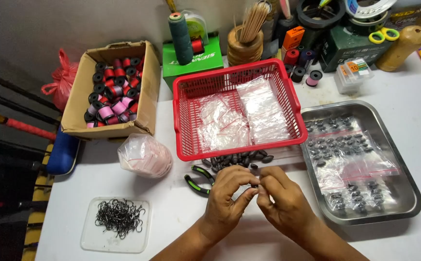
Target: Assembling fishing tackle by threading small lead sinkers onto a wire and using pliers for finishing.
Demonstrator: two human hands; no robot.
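Note:
My left hand [227,195] and my right hand [280,200] meet over the white table, fingertips pinched together on something small and dark that I cannot make out. Just beyond them lies a pile of dark oval sinkers [237,161]. Green-handled pliers [198,180] rest left of my left hand. A red plastic basket [187,121] with small clear zip bags stands behind the pile. A clear lid with several black hooks [119,217] sits at the near left.
A steel tray [404,169] at the right holds bags of sinkers. A cardboard box [75,104] of pink and red spools stands at the back left, a bundle of clear bags [144,154] beside it. Thread cones, scissors and boxes crowd the back edge.

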